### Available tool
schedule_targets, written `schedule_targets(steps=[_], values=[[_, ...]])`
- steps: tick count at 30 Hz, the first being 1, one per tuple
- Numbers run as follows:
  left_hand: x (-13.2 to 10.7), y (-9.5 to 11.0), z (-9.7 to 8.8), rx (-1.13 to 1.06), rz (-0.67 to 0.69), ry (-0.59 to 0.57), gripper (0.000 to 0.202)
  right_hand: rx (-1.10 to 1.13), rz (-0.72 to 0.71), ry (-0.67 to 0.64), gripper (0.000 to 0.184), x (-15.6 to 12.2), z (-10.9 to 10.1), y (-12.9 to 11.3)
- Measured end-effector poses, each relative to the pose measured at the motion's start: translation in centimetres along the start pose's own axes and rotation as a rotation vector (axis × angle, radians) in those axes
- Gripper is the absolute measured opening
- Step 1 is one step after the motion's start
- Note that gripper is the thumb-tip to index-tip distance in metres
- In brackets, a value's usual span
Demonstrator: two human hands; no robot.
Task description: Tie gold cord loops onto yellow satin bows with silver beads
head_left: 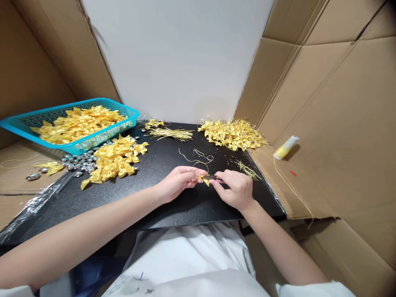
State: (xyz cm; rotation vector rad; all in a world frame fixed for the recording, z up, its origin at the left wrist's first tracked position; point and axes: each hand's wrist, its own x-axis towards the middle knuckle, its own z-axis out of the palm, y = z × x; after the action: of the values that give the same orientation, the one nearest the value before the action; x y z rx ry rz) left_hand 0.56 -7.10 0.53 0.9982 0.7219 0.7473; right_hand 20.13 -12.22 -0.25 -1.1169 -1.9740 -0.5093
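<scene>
My left hand [182, 181] pinches a small yellow ribbon bow [206, 181] over the middle of the black tabletop. A thin gold cord [198, 161] loops up from the bow and trails onto the table behind it. Closed around small dark-bladed snips [213, 177], my right hand [236, 187] has the blade tip right at the bow. The fingers hide most of the snips' handle, and whether the blades are apart cannot be made out. Cut cord pieces [247, 170] lie just beyond my right hand.
A turquoise basket [77, 147] of yellow bows stands at the left. Before it lie loose bows [114, 159] and silver bells or beads [78, 161]. Cord lengths [171, 133] and a pile of corded bows [233, 134] sit behind. A thread spool [286, 147] is at right, by cardboard walls [340, 103].
</scene>
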Motion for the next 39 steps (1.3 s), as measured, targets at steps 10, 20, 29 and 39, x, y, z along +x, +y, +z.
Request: schedule_targets(steps=[10,20,29,39], values=[[0.0,0.04,0.05,0.017,-0.02,0.003,0.031,0.031,0.021,-0.013,0.021,0.02,0.07,-0.07],[-0.1,0.18,0.25,0.031,-0.023,0.023,0.03,0.016,0.022,-0.024,0.023,0.1,-0.05,-0.12],[0.0,0.18,0.18,0.042,-0.012,0.027,0.03,0.058,0.087,-0.029,0.021,0.04,-0.15,0.01],[0.12,-0.23,-0.17,0.155,0.109,0.014,0.026,0.066,0.12,-0.079,0.021,0.02,0.01,-0.2]])
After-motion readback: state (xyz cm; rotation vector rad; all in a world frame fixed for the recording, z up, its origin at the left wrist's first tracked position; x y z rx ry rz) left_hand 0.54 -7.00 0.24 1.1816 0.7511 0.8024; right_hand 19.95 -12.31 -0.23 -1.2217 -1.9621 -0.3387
